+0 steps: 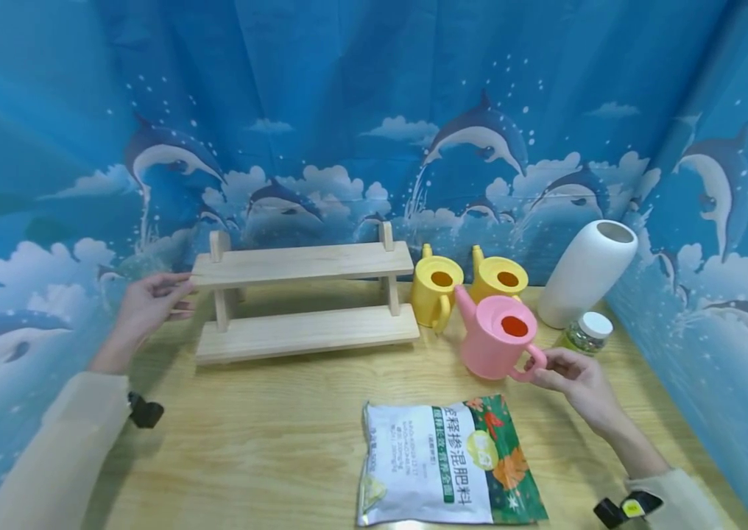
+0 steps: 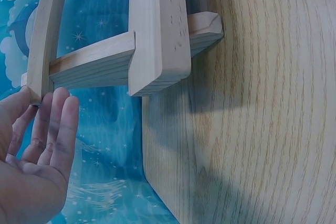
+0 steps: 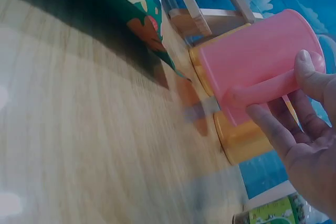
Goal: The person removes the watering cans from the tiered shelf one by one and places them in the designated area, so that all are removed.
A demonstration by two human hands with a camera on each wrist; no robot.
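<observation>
A pink watering can (image 1: 495,342) hangs by its handle from my right hand (image 1: 576,379). In the right wrist view, the thumb and fingers of the right hand (image 3: 310,124) grip that handle (image 3: 268,88), and the base of the can seems just off the table. At the far left, my left hand (image 1: 152,309) pinches the left end of the upper board of a two-tier wooden shelf (image 1: 308,335). The left wrist view has the thumb and fingers of the left hand (image 2: 42,156) on opposite faces of that board (image 2: 44,40).
Behind the pink can stand two yellow watering cans, one (image 1: 423,291) beside the shelf and another (image 1: 489,276) to its right. A white vase (image 1: 582,276) and a lidded jar (image 1: 586,333) are at the right. A fertilizer bag (image 1: 447,464) lies in front. Blue dolphin curtains (image 1: 347,110) surround the table.
</observation>
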